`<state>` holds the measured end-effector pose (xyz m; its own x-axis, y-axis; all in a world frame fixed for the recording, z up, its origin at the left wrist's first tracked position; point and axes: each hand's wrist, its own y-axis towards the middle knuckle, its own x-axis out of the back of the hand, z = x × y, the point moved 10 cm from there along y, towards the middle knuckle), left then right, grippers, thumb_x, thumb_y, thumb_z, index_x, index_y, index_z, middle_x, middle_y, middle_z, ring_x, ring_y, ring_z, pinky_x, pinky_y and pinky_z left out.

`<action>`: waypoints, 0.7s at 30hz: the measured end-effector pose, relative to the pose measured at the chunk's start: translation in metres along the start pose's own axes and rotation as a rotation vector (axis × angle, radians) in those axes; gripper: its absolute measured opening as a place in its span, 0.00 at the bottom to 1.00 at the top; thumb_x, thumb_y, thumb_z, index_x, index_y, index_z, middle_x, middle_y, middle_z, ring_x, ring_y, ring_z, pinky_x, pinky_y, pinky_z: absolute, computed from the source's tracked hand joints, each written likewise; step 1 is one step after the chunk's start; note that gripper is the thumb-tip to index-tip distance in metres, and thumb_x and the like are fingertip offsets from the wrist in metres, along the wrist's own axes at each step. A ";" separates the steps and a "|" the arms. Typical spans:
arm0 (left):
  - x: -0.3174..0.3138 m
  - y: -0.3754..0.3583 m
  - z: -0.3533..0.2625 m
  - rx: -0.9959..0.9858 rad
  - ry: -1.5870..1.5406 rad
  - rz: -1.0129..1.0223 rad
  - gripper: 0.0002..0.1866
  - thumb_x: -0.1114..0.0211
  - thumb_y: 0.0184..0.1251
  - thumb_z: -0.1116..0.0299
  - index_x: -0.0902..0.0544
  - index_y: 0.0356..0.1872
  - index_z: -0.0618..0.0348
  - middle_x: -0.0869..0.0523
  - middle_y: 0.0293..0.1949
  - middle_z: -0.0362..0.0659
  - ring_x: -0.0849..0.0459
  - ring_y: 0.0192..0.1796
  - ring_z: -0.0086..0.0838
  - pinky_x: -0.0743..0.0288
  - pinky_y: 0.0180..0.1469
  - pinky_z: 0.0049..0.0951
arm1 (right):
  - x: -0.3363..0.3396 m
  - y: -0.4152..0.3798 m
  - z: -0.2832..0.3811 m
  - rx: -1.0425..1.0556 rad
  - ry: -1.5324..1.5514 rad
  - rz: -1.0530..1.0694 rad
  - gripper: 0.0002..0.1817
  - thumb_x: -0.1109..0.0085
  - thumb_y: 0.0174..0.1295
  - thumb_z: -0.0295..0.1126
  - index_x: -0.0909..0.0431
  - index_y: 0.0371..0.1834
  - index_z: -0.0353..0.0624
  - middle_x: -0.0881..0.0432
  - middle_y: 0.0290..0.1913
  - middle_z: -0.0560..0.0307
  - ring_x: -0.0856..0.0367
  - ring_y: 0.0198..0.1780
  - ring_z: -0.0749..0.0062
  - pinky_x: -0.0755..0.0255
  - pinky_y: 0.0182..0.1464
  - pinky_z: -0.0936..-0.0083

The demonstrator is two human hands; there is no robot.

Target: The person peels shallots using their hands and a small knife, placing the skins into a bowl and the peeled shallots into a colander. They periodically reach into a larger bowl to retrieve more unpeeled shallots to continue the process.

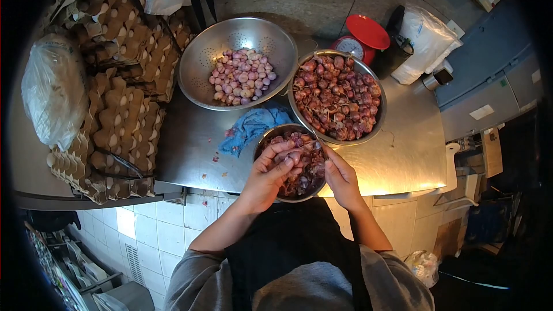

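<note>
My left hand (271, 175) is closed around a shallot (294, 156), held over a small metal bowl (296, 200) of papery skins and peelings. Beside it, my right hand (342, 178) grips a small knife (316, 136), its thin blade pointing up and to the left above the bowl's right side. Just behind stands a wide metal bowl (382, 116) heaped with unpeeled red shallots (340, 98). Farther left, a steel colander (196, 75) contains peeled pinkish shallots (242, 78). A crumpled blue cloth (253, 128) lies between the colander and the small bowl.
Stacked egg cartons (124, 132) fill the table's left side, with a plastic bag (55, 89) on them. A red kitchen scale (367, 33) and a white bag (423, 40) stand behind the shallots. Bits of skin are scattered on the steel table (190, 150).
</note>
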<state>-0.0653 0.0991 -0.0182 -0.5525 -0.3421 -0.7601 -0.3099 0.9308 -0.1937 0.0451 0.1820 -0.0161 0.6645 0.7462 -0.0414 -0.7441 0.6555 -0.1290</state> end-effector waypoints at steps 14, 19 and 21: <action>-0.001 -0.003 0.004 0.000 -0.033 -0.018 0.15 0.43 0.63 0.73 0.27 0.51 0.58 0.23 0.49 0.39 0.27 0.54 0.26 0.33 0.57 0.27 | -0.029 -0.017 0.010 0.101 -0.163 0.108 0.25 0.57 0.66 0.31 0.44 0.65 0.37 0.36 0.62 0.48 0.38 0.63 0.67 0.48 0.62 0.78; 0.004 -0.003 0.006 -0.072 0.013 -0.016 0.16 0.42 0.60 0.79 0.26 0.51 0.61 0.23 0.49 0.40 0.25 0.50 0.23 0.32 0.56 0.24 | -0.037 -0.022 0.035 0.230 -0.518 0.067 0.24 0.55 0.65 0.32 0.42 0.65 0.45 0.27 0.53 0.41 0.25 0.53 0.59 0.33 0.51 0.78; 0.004 -0.003 0.005 -0.080 0.036 -0.021 0.17 0.40 0.59 0.79 0.26 0.50 0.60 0.22 0.48 0.39 0.25 0.49 0.22 0.32 0.55 0.24 | -0.034 -0.022 0.036 0.297 -0.611 0.031 0.24 0.55 0.65 0.32 0.41 0.65 0.47 0.25 0.51 0.41 0.22 0.48 0.56 0.30 0.47 0.77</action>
<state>-0.0624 0.0951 -0.0240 -0.5725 -0.3668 -0.7332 -0.3817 0.9107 -0.1575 0.0367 0.1465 0.0238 0.5495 0.6396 0.5376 -0.8074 0.5720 0.1447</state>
